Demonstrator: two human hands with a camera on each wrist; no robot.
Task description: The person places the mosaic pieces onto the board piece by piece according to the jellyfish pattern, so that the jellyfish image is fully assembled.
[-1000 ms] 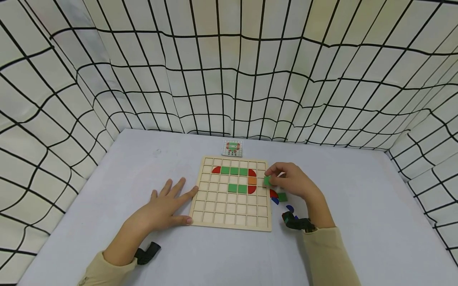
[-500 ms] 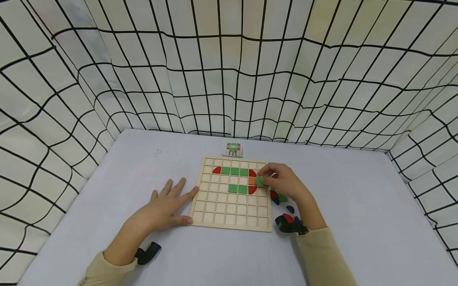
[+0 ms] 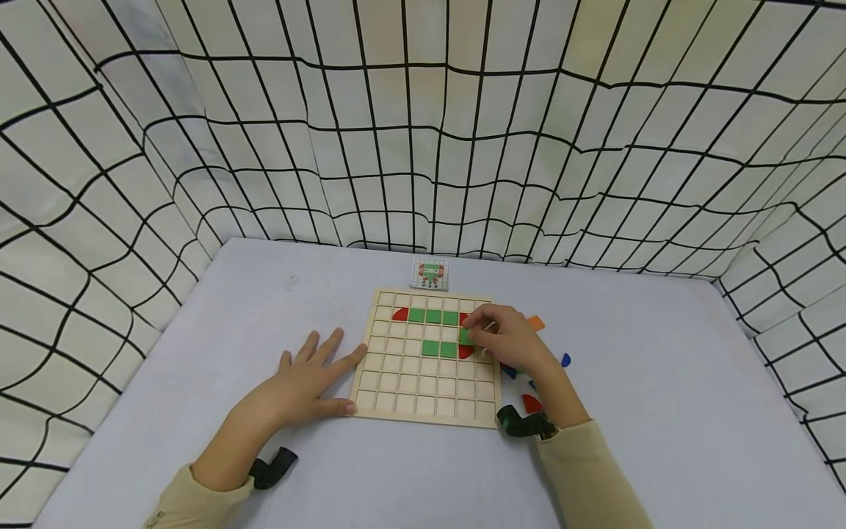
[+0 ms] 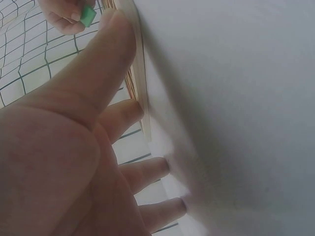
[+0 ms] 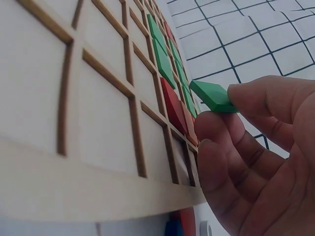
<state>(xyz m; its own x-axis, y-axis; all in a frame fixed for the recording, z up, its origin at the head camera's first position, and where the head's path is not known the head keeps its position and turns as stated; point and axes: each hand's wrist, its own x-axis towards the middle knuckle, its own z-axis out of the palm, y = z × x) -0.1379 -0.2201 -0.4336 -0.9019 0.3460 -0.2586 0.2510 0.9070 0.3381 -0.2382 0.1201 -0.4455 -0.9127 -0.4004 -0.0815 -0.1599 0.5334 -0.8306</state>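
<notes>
A square wooden grid board (image 3: pixel 396 420) lies on the table, with green square tiles (image 3: pixel 433 317) and red rounded tiles (image 3: pixel 400 314) in some cells. Above its right part, my right hand (image 3: pixel 509 338) pinches another green square tile (image 5: pixel 211 96) between thumb and fingers. In the right wrist view this tile is tilted, over an orange tile (image 5: pixel 190 123) and a red tile (image 5: pixel 173 105) set in the grid. My left hand (image 3: pixel 294 389) is spread flat on the table. Its thumb and index fingertip touch the board's left edge, also seen in the left wrist view.
A small pattern card (image 3: pixel 430 274) lies behind the board. Right of it, partly hidden by my right arm, are loose pieces: an orange tile (image 3: pixel 537 323), a red one (image 3: pixel 532 403) and blue ones (image 3: pixel 565 360). Black-lined white netting (image 3: pixel 423 154) surrounds the table.
My right hand has moved left over the board, carrying the green tile from the right edge to above the orange tile's cell. The left hand has stayed put.
</notes>
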